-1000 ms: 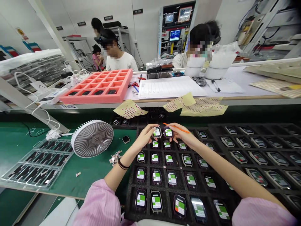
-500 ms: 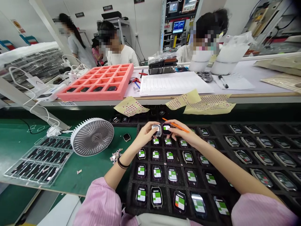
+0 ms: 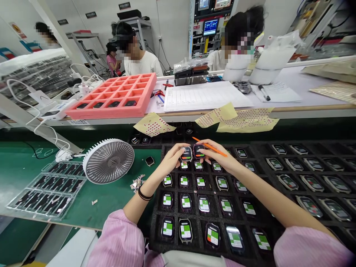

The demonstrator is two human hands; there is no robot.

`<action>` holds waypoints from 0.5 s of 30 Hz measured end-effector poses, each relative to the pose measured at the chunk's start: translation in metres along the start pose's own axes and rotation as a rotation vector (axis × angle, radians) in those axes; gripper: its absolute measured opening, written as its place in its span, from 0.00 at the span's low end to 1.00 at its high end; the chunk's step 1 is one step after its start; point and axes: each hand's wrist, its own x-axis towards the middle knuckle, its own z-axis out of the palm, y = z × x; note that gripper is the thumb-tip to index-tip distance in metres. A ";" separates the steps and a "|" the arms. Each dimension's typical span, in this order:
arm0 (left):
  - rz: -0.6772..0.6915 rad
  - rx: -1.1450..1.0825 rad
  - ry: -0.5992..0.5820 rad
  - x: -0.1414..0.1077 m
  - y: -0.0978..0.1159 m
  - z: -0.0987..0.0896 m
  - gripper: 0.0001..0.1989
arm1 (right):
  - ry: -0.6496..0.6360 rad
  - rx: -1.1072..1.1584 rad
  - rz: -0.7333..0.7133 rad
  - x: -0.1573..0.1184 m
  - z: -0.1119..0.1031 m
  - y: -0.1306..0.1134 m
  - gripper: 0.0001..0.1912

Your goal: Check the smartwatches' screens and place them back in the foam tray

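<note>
My left hand (image 3: 174, 157) grips a smartwatch body (image 3: 186, 154) by its edges, at the top of a black foam tray (image 3: 198, 237). Its screen shows red and green. My right hand (image 3: 214, 154) holds an orange pencil (image 3: 211, 149), and its fingertips rest against a second watch (image 3: 199, 151) right beside the first. Rows of watches with green-and-white screens sit in the tray's cells below my hands. Part of each watch at the top is hidden by my fingers.
A grey desk fan (image 3: 108, 161) stands on the green mat (image 3: 111, 202), beside a clear tray of dark parts (image 3: 50, 189), a loose watch (image 3: 149, 161) and scraps (image 3: 136, 181). Dotted yellow sheets (image 3: 152, 124) lie beyond. Co-workers (image 3: 137, 52) sit across the bench.
The watch in my left hand has tilted from a silvery glare to show its coloured screen. My head view has shifted slightly, and the right hand stays on the second watch.
</note>
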 end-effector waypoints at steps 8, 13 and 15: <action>-0.138 -0.337 -0.234 -0.005 0.014 -0.009 0.22 | -0.072 0.279 0.125 -0.001 -0.005 -0.008 0.14; -0.132 -0.276 -0.196 -0.006 0.012 -0.012 0.22 | -0.076 0.253 0.110 -0.002 -0.010 -0.008 0.14; -0.074 -0.165 -0.127 -0.004 0.007 -0.012 0.23 | -0.065 0.187 0.071 -0.002 -0.010 -0.006 0.15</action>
